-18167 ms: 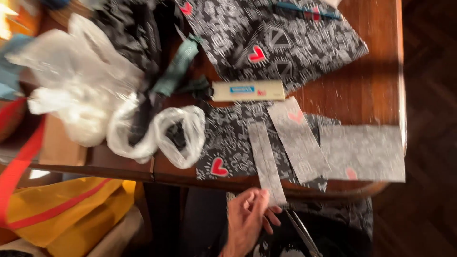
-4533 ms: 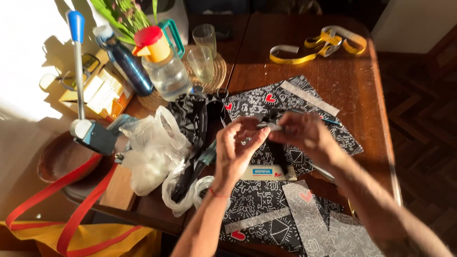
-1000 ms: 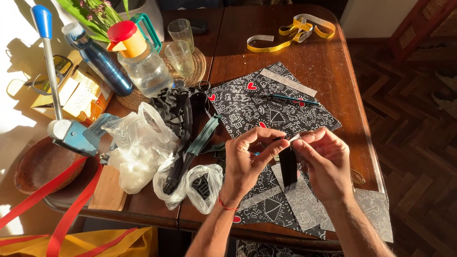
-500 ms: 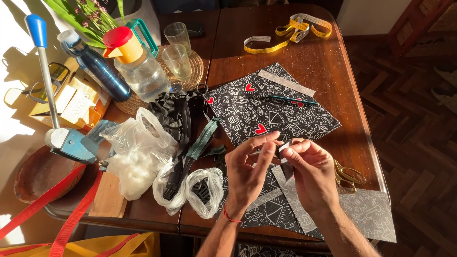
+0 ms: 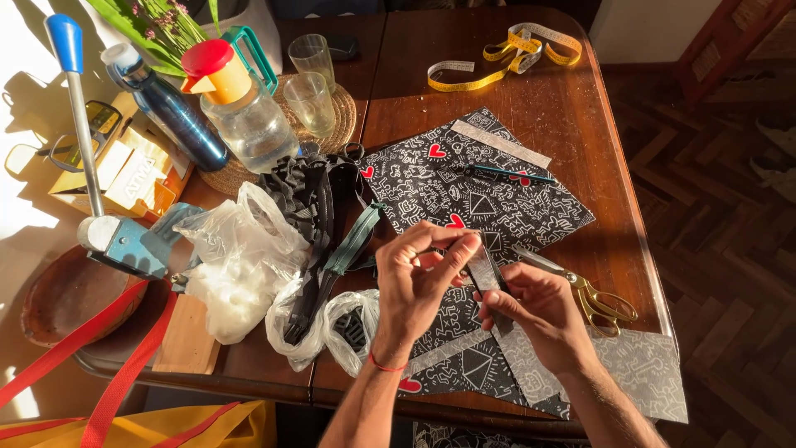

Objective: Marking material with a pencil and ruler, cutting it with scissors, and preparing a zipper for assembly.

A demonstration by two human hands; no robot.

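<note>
A dark brown wooden table (image 5: 531,124) was seen from above, lit by low warm sunlight, with a herringbone parquet floor (image 5: 730,216) on the far right side. A large piece of black fabric with white drawings and red hearts (image 5: 473,195) was spread on the middle of the table, and grey cut pieces (image 5: 638,373) were laid near the front edge.

A narrow dark strip (image 5: 482,270) was held above the fabric, near the front edge of the table. Its long axis was nearly upright in the picture, slightly tilted, with the upper end pointing away from the person. The upper end was pinched between the thumb and fingers of the left hand (image 5: 419,282), whose fingers were closed together. The lower part was gripped by the right hand (image 5: 535,311), curled partly shut around it.

Gold-handled scissors (image 5: 584,290) were laid just beside the right hand, with the blades pointing to the strip. A yellow measuring tape (image 5: 506,58) was coiled at the far end of the table.

On the left side, a yellow cardboard box (image 5: 124,170) with printed lettering was placed beside a blue bottle (image 5: 170,116). A clear jug with a red lid (image 5: 240,108) and two glasses (image 5: 311,83) were set on a round woven mat. Clear plastic bags (image 5: 240,265) were lying near the left edge, and a yellow bag with red straps (image 5: 149,419) was seen below the table.
</note>
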